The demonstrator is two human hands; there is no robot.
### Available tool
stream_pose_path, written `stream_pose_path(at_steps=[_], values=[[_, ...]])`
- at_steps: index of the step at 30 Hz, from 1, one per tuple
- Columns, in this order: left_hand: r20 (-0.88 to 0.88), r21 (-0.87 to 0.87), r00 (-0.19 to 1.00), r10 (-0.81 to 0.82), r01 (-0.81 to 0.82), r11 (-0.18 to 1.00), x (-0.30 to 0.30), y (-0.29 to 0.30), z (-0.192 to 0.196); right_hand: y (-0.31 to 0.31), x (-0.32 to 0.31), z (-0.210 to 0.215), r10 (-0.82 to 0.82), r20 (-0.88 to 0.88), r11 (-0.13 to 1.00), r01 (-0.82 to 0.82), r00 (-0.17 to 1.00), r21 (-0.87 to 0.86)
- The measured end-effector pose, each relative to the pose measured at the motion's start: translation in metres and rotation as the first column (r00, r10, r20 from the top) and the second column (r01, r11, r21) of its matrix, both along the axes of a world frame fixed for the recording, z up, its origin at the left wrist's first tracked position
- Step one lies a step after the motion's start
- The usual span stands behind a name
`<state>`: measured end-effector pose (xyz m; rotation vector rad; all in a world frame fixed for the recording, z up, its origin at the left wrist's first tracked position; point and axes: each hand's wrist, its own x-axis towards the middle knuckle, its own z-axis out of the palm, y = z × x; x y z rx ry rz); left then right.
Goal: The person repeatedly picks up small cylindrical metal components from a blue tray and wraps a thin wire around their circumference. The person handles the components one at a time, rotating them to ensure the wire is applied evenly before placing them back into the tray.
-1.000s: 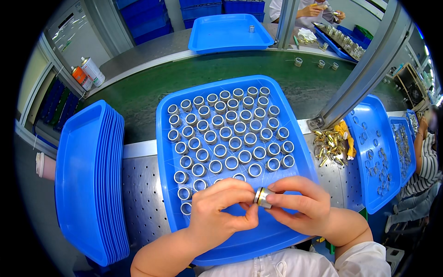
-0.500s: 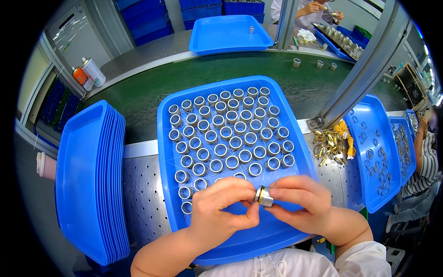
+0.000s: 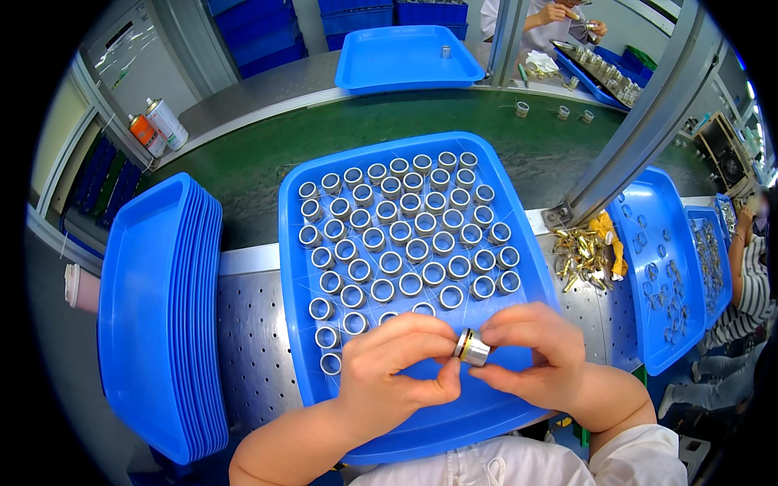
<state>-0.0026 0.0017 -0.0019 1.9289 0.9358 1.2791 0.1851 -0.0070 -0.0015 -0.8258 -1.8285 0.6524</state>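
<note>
A short silver metal cylinder (image 3: 476, 351) with a dark and yellowish band near its left end is held level between my hands, above the near part of a blue tray (image 3: 293, 267). My left hand (image 3: 399, 356) pinches its banded left end between thumb and fingers. At the right end, my right hand (image 3: 541, 348) is closed on it, thumb below and fingertips above. Beyond my hands, rows of open metal rings (image 3: 391, 263) with thin wires stand upright in the tray. My left hand partly hides the nearest rings.
Left stands a stack of blue trays (image 3: 150, 324). Brass-coloured pieces (image 3: 585, 257) and a yellow cloth (image 3: 609, 235) lie by a metal post (image 3: 628, 130). Another blue tray (image 3: 660, 283) holds loose rings. Past the green belt (image 3: 259, 182), a co-worker (image 3: 547, 20) handles small parts.
The cylinder has shifted slightly right and tilted a little, showing more of its side. My right fingers have moved around its end. My left hand keeps its pinch.
</note>
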Motion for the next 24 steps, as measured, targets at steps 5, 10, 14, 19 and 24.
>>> stream_pose_path(at_steps=[5, 10, 14, 19, 24], values=[[0.011, -0.071, 1.0, 0.005, -0.004, 0.997, 0.001, 0.0, 0.003, 0.002, 0.002, -0.005, -0.003, 0.088, 0.988, -0.011, 0.996, 0.157], [0.008, -0.152, 1.0, -0.001, 0.002, 0.988, -0.001, 0.0, 0.002, 0.006, 0.003, -0.007, 0.019, 0.148, 0.957, -0.061, 0.989, 0.284], [-0.032, -0.005, 0.999, 0.026, -0.026, 1.0, -0.003, -0.001, -0.001, 0.004, 0.001, -0.001, 0.032, 0.121, 0.981, -0.054, 0.992, 0.185], [-0.057, 0.105, 0.996, 0.064, -0.058, 0.993, 0.0, 0.0, 0.001, -0.004, 0.001, -0.011, 0.009, -0.16, 0.967, -0.049, 0.987, -0.25], [-0.049, 0.043, 0.997, 0.056, -0.053, 0.998, 0.0, 0.0, -0.001, 0.002, 0.002, -0.007, 0.018, 0.004, 1.0, -0.018, 1.0, -0.01]])
